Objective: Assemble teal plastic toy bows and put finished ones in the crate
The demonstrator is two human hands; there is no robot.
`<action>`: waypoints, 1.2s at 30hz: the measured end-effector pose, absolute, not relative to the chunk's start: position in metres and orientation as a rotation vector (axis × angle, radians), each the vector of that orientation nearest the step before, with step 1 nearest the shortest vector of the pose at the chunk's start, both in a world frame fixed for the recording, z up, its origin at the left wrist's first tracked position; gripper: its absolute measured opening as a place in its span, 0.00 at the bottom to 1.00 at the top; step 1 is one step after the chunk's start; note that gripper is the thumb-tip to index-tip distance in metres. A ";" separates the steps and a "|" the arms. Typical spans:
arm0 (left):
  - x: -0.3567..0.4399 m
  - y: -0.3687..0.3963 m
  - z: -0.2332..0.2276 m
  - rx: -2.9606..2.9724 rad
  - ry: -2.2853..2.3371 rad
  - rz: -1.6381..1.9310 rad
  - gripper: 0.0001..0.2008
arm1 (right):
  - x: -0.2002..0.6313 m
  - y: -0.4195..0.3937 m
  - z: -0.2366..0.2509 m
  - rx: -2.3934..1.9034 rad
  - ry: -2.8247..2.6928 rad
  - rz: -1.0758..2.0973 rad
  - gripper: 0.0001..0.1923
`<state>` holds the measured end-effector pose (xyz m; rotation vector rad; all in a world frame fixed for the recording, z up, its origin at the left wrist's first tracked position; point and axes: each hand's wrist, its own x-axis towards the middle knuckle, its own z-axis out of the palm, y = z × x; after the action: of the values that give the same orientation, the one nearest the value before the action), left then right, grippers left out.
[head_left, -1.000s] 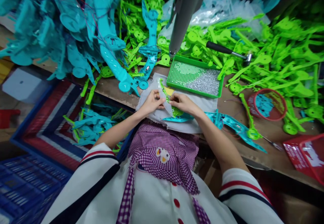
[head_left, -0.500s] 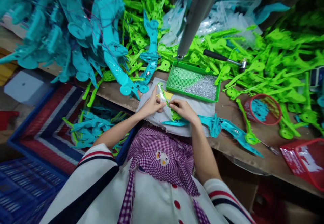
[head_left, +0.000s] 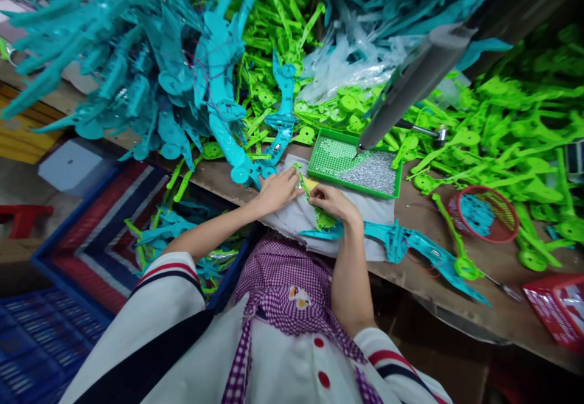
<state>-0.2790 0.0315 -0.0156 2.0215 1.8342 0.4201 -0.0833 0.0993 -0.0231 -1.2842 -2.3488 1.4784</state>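
Note:
A thin bright-green plastic part lies tilted over the grey cloth. My right hand is closed in a pinch on its right side. My left hand lies palm down on the left, fingers stretched out, their tips at the part's upper left edge. A shiny clear patch shows beside those fingertips; what it is stays partly hidden. Just below and to the right lies a blue plastic bow-shaped piece, its left end under the green part. A bit of yellow shows between my hands.
A green tray of small silvery screws stands behind the cloth, with a hanging grey power screwdriver above it. Blue parts and green parts are heaped around. A hammer, red basket and blue crate are also here.
My left hand has turned from holding the green part upright to lying flat, palm down. The part sits lower. The screwdriver has swung right, and the whole view has shifted slightly.

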 end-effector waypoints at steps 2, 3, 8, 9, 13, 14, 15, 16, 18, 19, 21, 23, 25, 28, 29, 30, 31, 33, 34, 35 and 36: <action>-0.280 0.031 -0.015 2.029 1.819 0.431 0.23 | -0.082 0.094 -0.020 -1.282 -2.400 1.400 0.05; -0.280 0.031 -0.016 2.031 1.823 0.439 0.23 | -0.082 0.090 -0.018 -1.285 -2.425 1.347 0.06; -0.277 0.027 -0.026 2.023 1.880 0.518 0.24 | -0.080 0.071 -0.019 -1.349 -2.432 1.120 0.10; -0.277 0.026 -0.029 2.015 1.878 0.556 0.25 | -0.080 0.069 -0.020 -1.354 -2.422 1.102 0.11; -0.278 0.020 -0.037 1.975 1.882 0.699 0.26 | -0.079 0.067 -0.023 -1.312 -2.420 1.082 0.15; -0.277 0.019 -0.038 1.966 1.890 0.703 0.27 | -0.079 0.067 -0.023 -1.295 -2.426 1.077 0.15; -0.277 0.019 -0.037 1.961 1.902 0.688 0.27 | -0.079 0.067 -0.023 -1.279 -2.433 1.070 0.14; -0.276 0.019 -0.036 1.964 1.915 0.658 0.28 | -0.078 0.067 -0.023 -1.263 -2.443 1.060 0.14; -0.274 0.020 -0.032 1.983 1.936 0.578 0.28 | -0.078 0.067 -0.023 -1.233 -2.467 1.038 0.14; -0.273 0.022 -0.029 1.995 1.940 0.543 0.28 | -0.079 0.068 -0.024 -1.219 -2.478 1.028 0.14; -0.274 0.026 -0.027 2.011 1.928 0.510 0.28 | -0.080 0.068 -0.027 -1.206 -2.489 1.016 0.14; -0.278 0.028 -0.026 2.009 1.891 0.528 0.28 | -0.082 0.069 -0.029 -1.223 -2.478 1.009 0.14; -0.284 0.024 -0.025 1.977 1.825 0.608 0.27 | -0.082 0.067 -0.028 -1.218 -2.450 0.974 0.14; -0.292 0.011 -0.016 1.925 1.769 0.819 0.27 | -0.072 0.057 -0.015 -1.137 -2.350 0.778 0.17; -0.294 0.008 -0.008 1.920 1.788 0.890 0.26 | -0.066 0.051 -0.010 -1.109 -2.291 0.705 0.16; -0.295 0.008 0.002 1.924 1.820 0.955 0.24 | -0.061 0.044 -0.004 -1.087 -2.223 0.657 0.15; -0.296 0.012 0.014 1.934 1.859 1.010 0.21 | -0.055 0.037 0.000 -1.067 -2.158 0.647 0.14; -0.297 0.035 0.041 1.956 1.916 1.099 0.16 | -0.047 0.024 0.005 -1.020 -2.083 0.718 0.11; -0.298 0.054 0.053 1.968 1.931 1.126 0.15 | -0.045 0.019 0.005 -0.994 -2.086 0.759 0.11; -0.299 0.077 0.062 1.972 1.939 1.145 0.15 | -0.043 0.014 0.003 -0.961 -2.119 0.783 0.11; -0.301 0.103 0.069 1.944 1.944 1.147 0.15 | -0.042 0.009 0.002 -0.920 -2.172 0.786 0.11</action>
<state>-0.3007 0.1033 0.0688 1.9436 1.9443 1.1467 -0.0416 0.0094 0.0018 -0.9197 -2.1724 0.7863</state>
